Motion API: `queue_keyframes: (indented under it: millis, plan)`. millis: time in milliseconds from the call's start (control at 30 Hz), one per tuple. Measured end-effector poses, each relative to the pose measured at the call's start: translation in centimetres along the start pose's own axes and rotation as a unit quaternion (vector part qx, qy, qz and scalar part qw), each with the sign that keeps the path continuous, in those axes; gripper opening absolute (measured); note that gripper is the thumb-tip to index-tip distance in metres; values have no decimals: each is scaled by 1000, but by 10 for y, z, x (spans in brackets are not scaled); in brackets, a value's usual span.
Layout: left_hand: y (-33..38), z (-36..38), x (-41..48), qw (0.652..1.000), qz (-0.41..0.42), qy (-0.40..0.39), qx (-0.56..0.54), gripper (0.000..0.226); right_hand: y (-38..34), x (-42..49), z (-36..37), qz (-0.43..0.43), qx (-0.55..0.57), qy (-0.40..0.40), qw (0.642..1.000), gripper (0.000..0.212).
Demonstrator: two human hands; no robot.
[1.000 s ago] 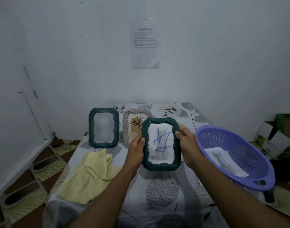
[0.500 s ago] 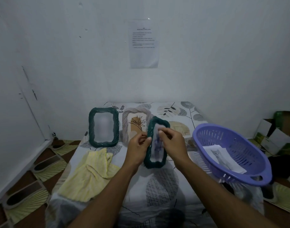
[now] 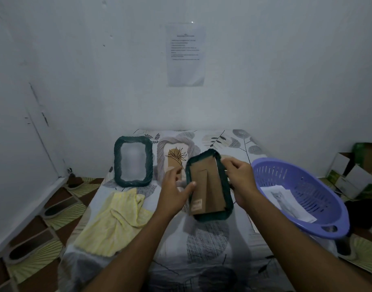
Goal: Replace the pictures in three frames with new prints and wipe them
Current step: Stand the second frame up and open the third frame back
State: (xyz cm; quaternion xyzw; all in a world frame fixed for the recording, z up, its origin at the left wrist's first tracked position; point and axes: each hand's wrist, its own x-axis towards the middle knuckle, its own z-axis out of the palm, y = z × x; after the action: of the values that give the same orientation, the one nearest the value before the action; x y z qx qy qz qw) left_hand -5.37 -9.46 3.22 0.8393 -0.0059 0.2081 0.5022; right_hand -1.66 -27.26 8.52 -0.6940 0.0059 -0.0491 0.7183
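A small bench [image 3: 239, 268] stands pushed against a pale, scuffed wall [image 3: 75, 60] and is covered with a white sheet printed with grey leaves and hatched circles. A printed paper sheet [image 3: 186, 55] is stuck to the wall above it; the text is too small to read. On the left, the floor [image 3: 60, 207] has brown tiles with yellow-green fan patterns, and a side wall runs along it. At the far right, opened cardboard boxes [image 3: 358, 173] sit on the floor.

Both hands hold a dark green frame [image 3: 225, 194] above the middle of the bench, tilted, with its back towards the camera. The brown cardboard backing [image 3: 198, 175] and its folding stand [image 3: 205, 192] are visible. The right hand [image 3: 242, 182] grips the frame's upper right rim with curled fingers. The left hand [image 3: 174, 190] is loosely spread. Its thumb tip touches the left rim, and its blurred fingers are apart from the frame.

Two more frames stand upright at the far side of the bench. At far left is a second green frame [image 3: 133, 161], and just to its right is a pale twisted-rope frame [image 3: 161, 157] holding a plant drawing, partly hidden by the left hand. A crumpled yellow cloth [image 3: 115, 218] lies on the near left of the sheet. A purple slotted basket [image 3: 286, 175] sits tilted at the bench's right edge, with paper prints [image 3: 286, 199] inside.
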Motion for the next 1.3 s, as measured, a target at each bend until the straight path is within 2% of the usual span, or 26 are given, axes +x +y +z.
queue_keyframes:
  millis: [67, 167, 300, 433, 500, 667, 800, 933, 1300]
  plan:
    - [3, -2, -1, 993, -71, -43, -82, 80, 1, -2, -1, 37, 57, -6, 998, 22]
    - [8, -3, -3, 977, -83, -77, -183, 77, 9, -3, -1, 60, 77, -8, 995, 18]
    - [3, -3, -5, 984, -60, -45, -164, 66, 24, -5, 0, 47, 40, -13, 998, 22]
    - [-3, 2, -3, 994, -62, 30, -81, 27, 40, -4, 6, 12, -35, -7, 999, 28]
    - [-6, 3, -3, 996, -43, 60, -42, 19, 46, -5, 10, 5, -55, -4, 998, 31]
    - [-14, 6, 1, 995, -31, 86, 28, 22, 56, -10, 14, -13, -57, -7, 998, 24]
    - [-19, 9, 0, 994, -46, 90, 43, 26, 63, -13, 16, -35, -82, 11, 996, 33]
    - [-20, 11, -2, 993, -47, 91, 63, 29, 67, -11, 16, -47, -102, 27, 993, 24]
    - [-26, 13, 0, 998, -21, 56, -4, 19, 74, -4, 13, -5, -70, 50, 996, 29]
